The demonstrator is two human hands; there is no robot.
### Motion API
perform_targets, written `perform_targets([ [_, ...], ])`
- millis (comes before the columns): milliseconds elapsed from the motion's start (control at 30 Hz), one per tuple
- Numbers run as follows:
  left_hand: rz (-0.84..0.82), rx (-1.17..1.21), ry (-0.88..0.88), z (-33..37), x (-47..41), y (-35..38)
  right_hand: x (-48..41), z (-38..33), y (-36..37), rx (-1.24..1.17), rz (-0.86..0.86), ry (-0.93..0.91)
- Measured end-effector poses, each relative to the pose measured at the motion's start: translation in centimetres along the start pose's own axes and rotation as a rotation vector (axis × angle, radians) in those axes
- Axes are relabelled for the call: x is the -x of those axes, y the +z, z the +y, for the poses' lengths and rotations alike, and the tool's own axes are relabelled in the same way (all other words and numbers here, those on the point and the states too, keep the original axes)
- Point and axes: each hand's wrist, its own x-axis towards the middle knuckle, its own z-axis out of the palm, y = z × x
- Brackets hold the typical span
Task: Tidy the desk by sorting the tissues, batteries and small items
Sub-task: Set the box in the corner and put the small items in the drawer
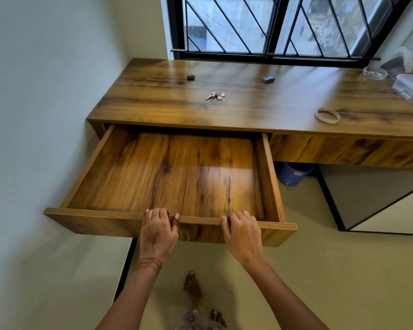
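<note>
- Head view: the left hand [158, 231] grasps the top edge of the front board of a wooden drawer [93, 213]. Its fingers are curled over the edge into the drawer and its thumb is on the outer face.
- The right hand [242, 232] has the same grip on the same edge, a little to the right, with its fingers hooked over the board.
- The drawer is pulled far out from under the left part of the wooden table [248, 110], and its bare wooden floor shows.
- A bunch of keys [215, 96] with small round tags lies on the table above the drawer. Any print on the tags is too small to read.
- A small dark lump [190, 77] lies farther back to the left, well apart from the keys.
- A small blue box [269, 79] lies to the right of the keys, towards the window [272, 25]. Its label cannot be read.
- A thin roll of tape [327, 115] lies flat near the table's front edge on the right.
- A glass ashtray [374, 73] stands at the far right, near the window.
- Beside it, a grey box [394, 64] has white tissue sticking up from it.
- A white packet [411, 88] with red marks lies in front of the box. The marks are too blurred to read.
- A blue bucket [295, 173] stands on the floor under the table, and its label is illegible.
</note>
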Motion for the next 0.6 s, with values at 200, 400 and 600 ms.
perform_targets([
  [200, 0.046, -0.016, -0.019, -0.1, 1.7, 0.0, 1.5, -0.2, -0.1, 0.003, 0.006, -0.007],
  [400, 0.101, -0.159, 0.022, -0.6, 3.3, -0.6, 3.4, -0.4, -0.4, 0.007, -0.003, -0.014],
  [600, 0.034, -0.205, 0.011, -0.7, 3.3, -1.1, 3.9, -0.5, -0.9, -0.021, -0.057, -0.007],
])
